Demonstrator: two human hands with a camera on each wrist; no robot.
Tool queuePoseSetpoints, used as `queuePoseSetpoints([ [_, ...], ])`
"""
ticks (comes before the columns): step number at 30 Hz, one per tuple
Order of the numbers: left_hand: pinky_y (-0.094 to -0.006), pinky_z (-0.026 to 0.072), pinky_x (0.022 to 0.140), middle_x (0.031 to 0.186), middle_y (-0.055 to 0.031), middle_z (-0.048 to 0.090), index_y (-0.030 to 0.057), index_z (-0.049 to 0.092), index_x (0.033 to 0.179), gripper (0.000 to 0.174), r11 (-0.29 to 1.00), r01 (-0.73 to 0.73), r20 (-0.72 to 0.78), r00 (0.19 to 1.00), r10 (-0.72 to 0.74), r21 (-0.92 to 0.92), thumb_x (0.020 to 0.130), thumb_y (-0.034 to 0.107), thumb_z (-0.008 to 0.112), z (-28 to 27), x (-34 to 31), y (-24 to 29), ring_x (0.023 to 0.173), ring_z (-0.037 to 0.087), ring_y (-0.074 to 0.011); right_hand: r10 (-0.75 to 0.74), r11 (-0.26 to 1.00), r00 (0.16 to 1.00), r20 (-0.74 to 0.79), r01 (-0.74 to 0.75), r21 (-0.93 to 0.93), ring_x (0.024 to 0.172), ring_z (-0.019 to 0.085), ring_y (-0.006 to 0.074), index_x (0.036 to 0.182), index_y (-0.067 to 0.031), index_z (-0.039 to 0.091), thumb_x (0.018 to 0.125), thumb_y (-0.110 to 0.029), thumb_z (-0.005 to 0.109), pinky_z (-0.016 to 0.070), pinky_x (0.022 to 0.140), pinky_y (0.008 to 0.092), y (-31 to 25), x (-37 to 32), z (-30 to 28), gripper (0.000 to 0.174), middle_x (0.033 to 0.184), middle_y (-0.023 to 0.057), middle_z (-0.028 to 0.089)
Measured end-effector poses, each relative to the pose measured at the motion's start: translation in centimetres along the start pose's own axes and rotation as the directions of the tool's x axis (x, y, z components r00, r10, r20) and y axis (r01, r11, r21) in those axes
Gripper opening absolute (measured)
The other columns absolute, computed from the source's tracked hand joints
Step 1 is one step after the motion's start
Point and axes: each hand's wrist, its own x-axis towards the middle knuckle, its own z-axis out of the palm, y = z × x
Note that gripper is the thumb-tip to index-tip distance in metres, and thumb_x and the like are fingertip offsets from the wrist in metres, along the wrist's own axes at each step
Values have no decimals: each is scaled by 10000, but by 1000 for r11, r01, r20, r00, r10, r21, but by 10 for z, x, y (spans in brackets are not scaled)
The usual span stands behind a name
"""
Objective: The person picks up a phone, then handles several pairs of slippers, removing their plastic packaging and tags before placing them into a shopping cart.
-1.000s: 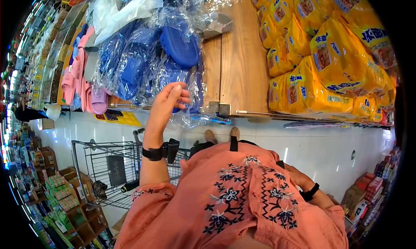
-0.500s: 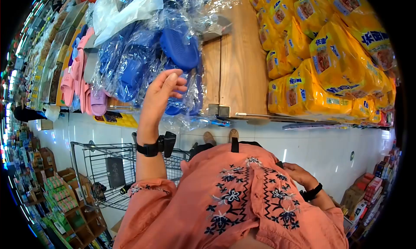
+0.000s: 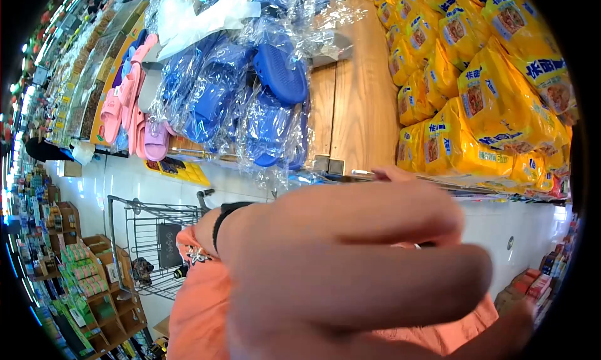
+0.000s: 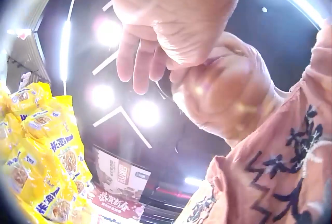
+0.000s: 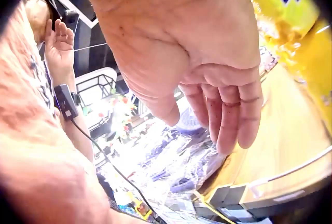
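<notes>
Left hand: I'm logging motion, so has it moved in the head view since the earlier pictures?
Yes: judged against the blue slippers, the left hand has drawn back, rightward and up close to the camera.

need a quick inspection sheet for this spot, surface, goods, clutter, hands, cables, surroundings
surface: wooden table, visible seam
job's things: blue slippers in clear plastic; stacked yellow packs
clutter: white plastic lying over the slippers
grippers: left hand close up and blurred in the head view; right hand near the table edge; neither visibly holding anything
cables: dark cable running from the left wrist device
surroundings: shopping cart, stocked shelves
</notes>
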Motion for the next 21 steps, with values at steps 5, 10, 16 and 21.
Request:
queuePoseSetpoints([
  [5,-342,510,904,1183,-158,651,-15,559,1329,361,985,62,-83,995,-49,161,977,56,523,-6,-7,-9,1004,658,-223,-118,974,992,-44,124,191,882,671,259,1217,23,594,939,-191,654,534,785,350,-15,54,15,356,1003,171,674],
  [10,-346,478,987,1274,-178,609,-20,527,1357,391,702,655,-394,745,-538,280,1008,154,557,-51,-68,-141,1149,612,-245,-53,964,998,-30,59,259,1065,614,201,1355,-18,529,975,-234,620,509,899,335,-8,119,17,446,1170,158,641],
  [16,-451,426,1054,1323,-314,535,-74,468,1381,712,336,800,-483,577,-659,497,916,435,646,-69,-142,-243,1241,530,-439,-151,960,974,-167,185,210,1192,577,289,1452,6,410,941,-258,666,487,990,386,2,186,40,630,1355,252,530],
  [21,-456,441,1023,1267,-315,580,-58,508,1370,698,405,795,-457,596,-660,452,902,435,666,-50,-129,-248,1178,565,-443,30,844,1000,10,-30,535,1257,536,293,1511,79,243,894,-374,722,453,1036,381,-23,211,45,903,1421,258,467],
])
